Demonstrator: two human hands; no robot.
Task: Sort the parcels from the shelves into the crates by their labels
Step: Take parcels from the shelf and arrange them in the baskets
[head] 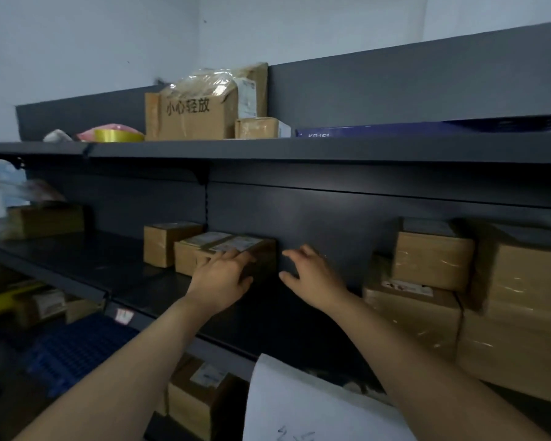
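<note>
Both of my hands reach into the middle shelf (134, 278) of a dark metal rack. My left hand (225, 278) lies with its fingers on the front of a small cardboard parcel (255, 246) that carries a white label on top. My right hand (309, 275) hovers just right of that parcel, fingers loosely curved and holding nothing. Two more small parcels sit beside it, one (191, 256) touching its left side and another (166, 243) further left.
Stacked larger cartons (433, 259) fill the shelf's right end. The top shelf holds a big printed carton (198, 113), a small box (258, 128) and yellow tape (118, 135). A blue crate (74, 348) stands low left, with a white sheet (309, 405) at the bottom centre.
</note>
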